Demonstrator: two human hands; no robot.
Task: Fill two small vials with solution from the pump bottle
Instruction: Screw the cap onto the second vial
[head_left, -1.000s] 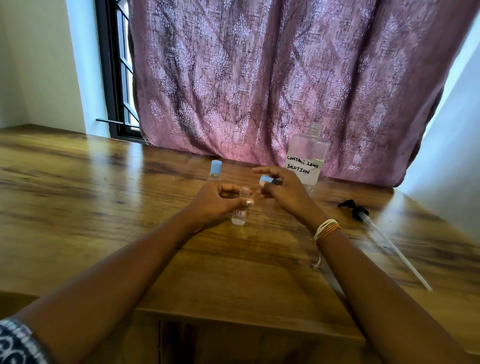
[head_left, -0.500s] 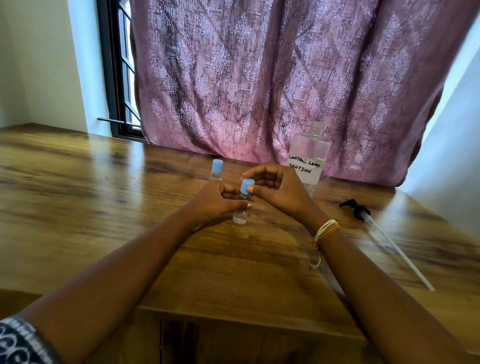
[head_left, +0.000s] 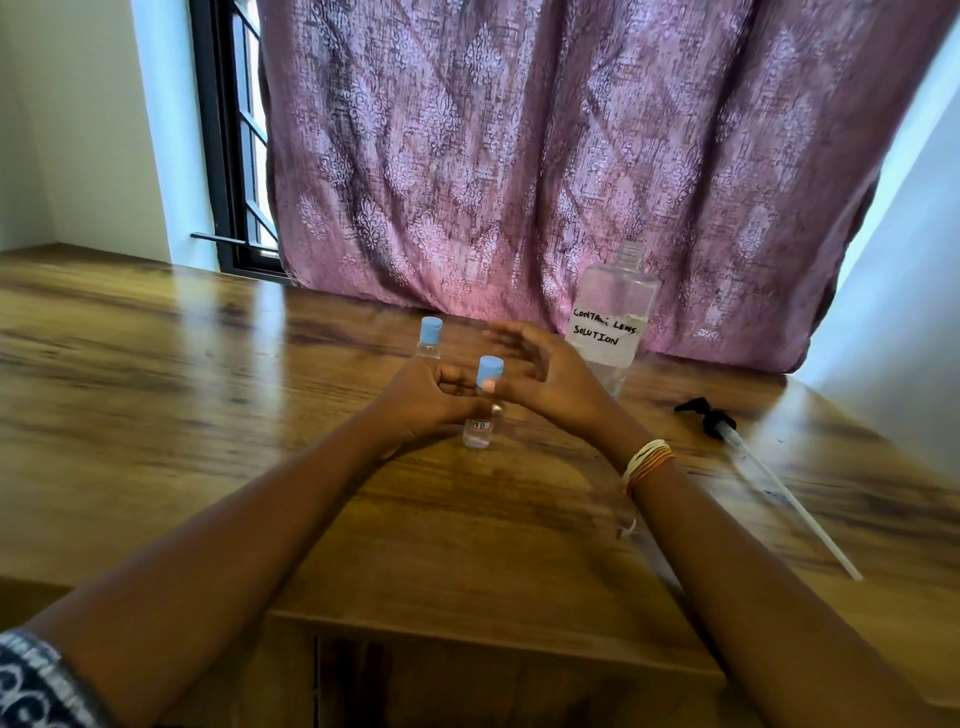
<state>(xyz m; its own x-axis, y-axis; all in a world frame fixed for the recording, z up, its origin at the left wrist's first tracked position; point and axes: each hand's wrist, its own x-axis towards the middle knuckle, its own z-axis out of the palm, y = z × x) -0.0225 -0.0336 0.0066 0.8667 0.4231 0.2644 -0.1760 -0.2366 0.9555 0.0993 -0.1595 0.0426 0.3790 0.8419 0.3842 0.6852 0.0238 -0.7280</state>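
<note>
The blue cap (head_left: 489, 368) now sits on the near vial (head_left: 480, 415), pinched by the left hand (head_left: 423, 400); right hand (head_left: 540, 374) spread, should twist it snug on the desk (head_left: 208, 415).

The right hand (head_left: 540, 379) has motion-blurred fingers (head_left: 511, 338), so whether they touch the cap (head_left: 490, 370) cannot be told. The left hand (head_left: 423, 397) covers the middle of the near vial (head_left: 478, 428). It also hides the base of the far vial (head_left: 429, 340). The bottle (head_left: 610, 322) has its lower left behind the right hand. The picture's bottom edge cuts both forearms.
</note>
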